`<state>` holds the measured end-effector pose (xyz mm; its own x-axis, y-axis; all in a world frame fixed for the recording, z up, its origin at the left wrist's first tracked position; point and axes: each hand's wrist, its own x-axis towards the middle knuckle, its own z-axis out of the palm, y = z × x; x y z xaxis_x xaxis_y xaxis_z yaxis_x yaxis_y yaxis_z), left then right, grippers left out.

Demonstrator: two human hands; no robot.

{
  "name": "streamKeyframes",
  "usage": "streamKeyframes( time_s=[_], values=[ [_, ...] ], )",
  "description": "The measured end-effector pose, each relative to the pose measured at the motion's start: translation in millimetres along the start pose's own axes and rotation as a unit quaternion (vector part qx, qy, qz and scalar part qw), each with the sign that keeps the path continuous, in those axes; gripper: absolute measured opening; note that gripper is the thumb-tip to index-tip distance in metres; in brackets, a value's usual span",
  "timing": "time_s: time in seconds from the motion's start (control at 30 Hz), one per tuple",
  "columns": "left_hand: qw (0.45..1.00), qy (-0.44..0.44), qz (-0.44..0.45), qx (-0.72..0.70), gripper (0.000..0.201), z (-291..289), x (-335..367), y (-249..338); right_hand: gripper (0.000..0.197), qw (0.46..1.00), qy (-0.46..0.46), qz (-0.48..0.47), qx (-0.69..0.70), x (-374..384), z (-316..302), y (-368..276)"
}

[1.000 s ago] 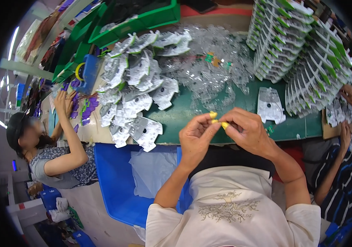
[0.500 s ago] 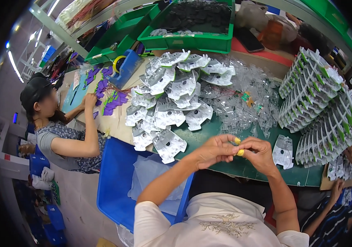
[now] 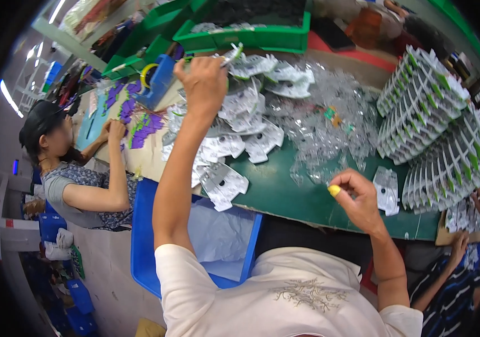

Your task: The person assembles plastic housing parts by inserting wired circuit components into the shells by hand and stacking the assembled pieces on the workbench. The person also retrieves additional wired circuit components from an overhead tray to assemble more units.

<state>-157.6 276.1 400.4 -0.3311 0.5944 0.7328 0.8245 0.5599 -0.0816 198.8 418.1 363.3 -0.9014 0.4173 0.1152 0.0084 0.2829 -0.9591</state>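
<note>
My left hand point(image 3: 202, 84) is stretched out over the far side of a heap of white-and-grey plastic parts point(image 3: 243, 109) with green edges. Its fingers are closed on the edge of one tilted plastic part point(image 3: 232, 55); the fingertips are partly hidden. Over the green table's near side, my right hand point(image 3: 358, 199) is curled, thumb and forefinger close together. A yellow cover point(image 3: 334, 190) shows at a fingertip there; whatever lies between the fingers, if anything, is hidden. A single flat white part point(image 3: 386, 191) lies just right of this hand.
Clear plastic pieces point(image 3: 330, 123) are spread behind my right hand. Tall stacked rows of white parts point(image 3: 420, 106) stand at the right. A blue bin point(image 3: 144, 241) sits below the table edge. Green trays point(image 3: 245, 39) line the back. One co-worker point(image 3: 77, 168) sits left, another point(image 3: 453, 275) right.
My hands, together before, are now apart. The left has reached far and left to the heap and taken hold of a part; the right has stayed near the table's front. The view has shifted slightly.
</note>
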Motion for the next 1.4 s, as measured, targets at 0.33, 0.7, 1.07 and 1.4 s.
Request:
streamKeyframes(
  time_s=[0.33,0.7,1.07,1.4],
  values=[
    [0.959,-0.125,0.131,-0.220,0.019,-104,-194,182,0.016,0.991,-0.018,0.030,-0.127,-30,-18,12],
    [0.906,-0.231,0.013,-0.354,0.032,-90,-207,202,0.025,0.881,-0.140,-0.150,-0.425,-25,32,35],
    [0.929,-0.177,-0.138,-0.294,0.048,-24,-150,179,0.029,0.902,-0.145,-0.139,-0.382,-33,31,28],
    [0.942,-0.196,0.023,-0.271,0.040,-64,-207,162,0.031,0.896,-0.133,-0.130,-0.402,-41,25,23]
  ],
)
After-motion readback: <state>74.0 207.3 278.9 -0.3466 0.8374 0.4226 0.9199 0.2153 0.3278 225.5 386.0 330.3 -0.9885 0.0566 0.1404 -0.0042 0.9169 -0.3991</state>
